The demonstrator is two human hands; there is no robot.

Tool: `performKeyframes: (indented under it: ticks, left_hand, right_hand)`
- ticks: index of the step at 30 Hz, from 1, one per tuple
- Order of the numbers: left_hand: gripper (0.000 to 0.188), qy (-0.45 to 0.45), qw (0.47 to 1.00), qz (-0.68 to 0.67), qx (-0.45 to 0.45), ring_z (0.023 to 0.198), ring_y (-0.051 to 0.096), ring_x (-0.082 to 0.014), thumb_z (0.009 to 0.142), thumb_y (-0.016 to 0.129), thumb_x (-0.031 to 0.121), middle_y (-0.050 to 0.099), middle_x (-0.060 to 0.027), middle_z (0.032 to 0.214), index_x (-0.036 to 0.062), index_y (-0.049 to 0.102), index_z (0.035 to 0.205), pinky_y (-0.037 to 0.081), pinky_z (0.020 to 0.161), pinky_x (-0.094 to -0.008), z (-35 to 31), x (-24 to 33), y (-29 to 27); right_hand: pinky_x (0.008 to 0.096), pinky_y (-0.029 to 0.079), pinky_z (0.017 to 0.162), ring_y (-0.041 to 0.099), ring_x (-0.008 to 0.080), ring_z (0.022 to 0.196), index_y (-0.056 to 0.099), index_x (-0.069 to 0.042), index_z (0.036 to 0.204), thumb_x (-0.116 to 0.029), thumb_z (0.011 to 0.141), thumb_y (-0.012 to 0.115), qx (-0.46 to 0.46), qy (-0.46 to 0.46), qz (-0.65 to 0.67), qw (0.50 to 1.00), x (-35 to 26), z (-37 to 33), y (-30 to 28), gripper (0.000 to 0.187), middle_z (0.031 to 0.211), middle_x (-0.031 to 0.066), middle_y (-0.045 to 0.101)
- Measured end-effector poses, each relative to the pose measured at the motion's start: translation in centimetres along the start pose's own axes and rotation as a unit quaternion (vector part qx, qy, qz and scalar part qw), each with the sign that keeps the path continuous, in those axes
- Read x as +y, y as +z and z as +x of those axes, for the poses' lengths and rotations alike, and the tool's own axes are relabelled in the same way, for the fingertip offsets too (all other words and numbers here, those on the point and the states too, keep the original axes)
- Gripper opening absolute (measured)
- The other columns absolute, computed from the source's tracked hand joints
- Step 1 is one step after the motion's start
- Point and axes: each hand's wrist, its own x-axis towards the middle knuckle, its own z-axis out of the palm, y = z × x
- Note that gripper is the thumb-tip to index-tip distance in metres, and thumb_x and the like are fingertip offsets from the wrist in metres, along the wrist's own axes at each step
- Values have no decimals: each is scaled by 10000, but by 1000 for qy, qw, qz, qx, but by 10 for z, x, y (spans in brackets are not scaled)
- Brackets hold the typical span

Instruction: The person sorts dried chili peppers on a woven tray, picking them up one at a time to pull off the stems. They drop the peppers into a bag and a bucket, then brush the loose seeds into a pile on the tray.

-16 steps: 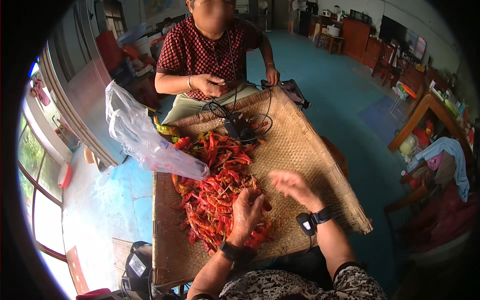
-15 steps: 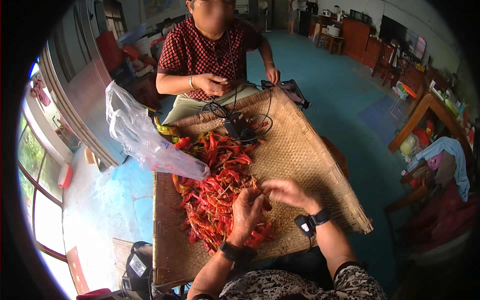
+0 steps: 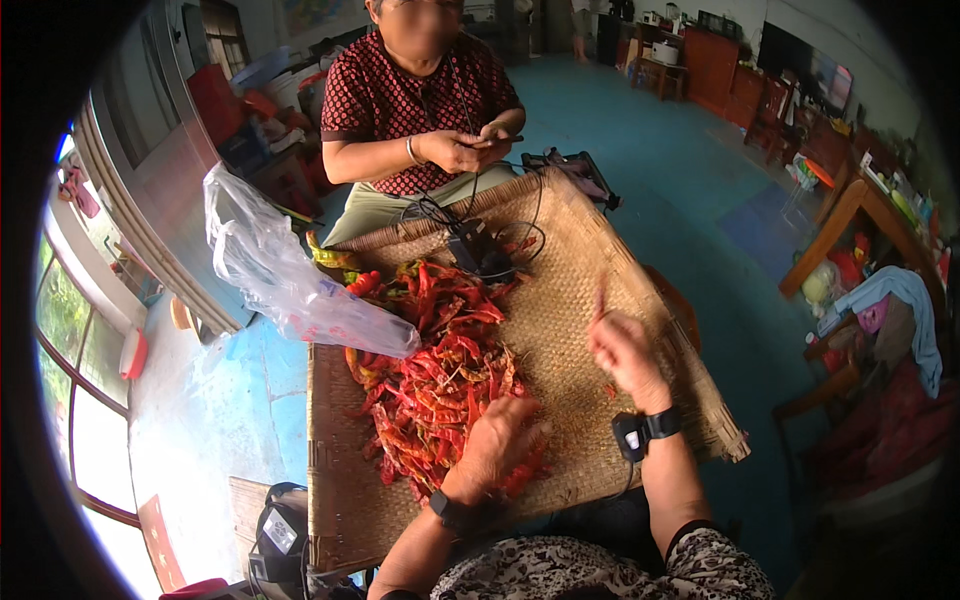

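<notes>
A heap of red chili peppers (image 3: 440, 400), some wrinkled, lies on the left part of a woven bamboo tray (image 3: 575, 235). My left hand (image 3: 497, 440) is at the near right side of the heap, its fingers smeared by motion. Over the tray's bare right part, my right hand (image 3: 625, 355) is closed, with a slim reddish chili pepper (image 3: 600, 293) sticking up from its fingers, blurred. A small red bit (image 3: 610, 390) lies on the weave below that hand. A clear plastic bag (image 3: 290, 275) rests across the heap's left side.
Across the tray sits a person (image 3: 415, 110) holding a dark flat object in both hands. A black adapter with cables (image 3: 478, 250) lies at the tray's far side. A black bag (image 3: 280, 535) stands at lower left. A chair with clothes (image 3: 885, 320) is at right.
My right hand has moved away from the heap, right and up, with a chili pepper. My left hand has shifted slightly right. The person opposite has brought both hands together.
</notes>
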Motion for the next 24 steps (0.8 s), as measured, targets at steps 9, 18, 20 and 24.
performKeyframes:
  ticks: [9,18,20,24]
  left_hand:
    - [371,162,935,280,-142,1082,495,-285,752,677,260,532,-114,1136,114,578,1078,431,886,-390,-8,5,4]
    - [195,159,950,267,-35,826,573,-263,726,647,172,563,-72,811,99,560,885,476,708,-372,12,-11,-5]
    - [164,107,969,221,13,767,603,-298,757,655,123,600,-90,804,103,598,909,507,617,-405,13,-18,-13]
    - [128,17,990,117,77,703,649,-309,846,639,106,659,-134,816,27,607,940,508,614,-372,36,-11,-17]
  right_hand:
    - [204,395,591,497,64,681,546,-17,1240,-243,944,574,31,-53,324,944,25,15,-28,373,882,25,612]
    - [299,508,748,622,146,836,624,-31,1107,-223,877,636,-152,-82,-259,950,50,15,29,301,928,71,666]
    - [302,507,770,635,159,890,613,-19,1119,-225,885,613,-159,-96,-244,952,62,11,32,312,976,103,681]
    - [303,503,798,624,148,925,596,-34,1194,-327,902,619,-177,0,-232,956,50,2,32,414,1012,107,673]
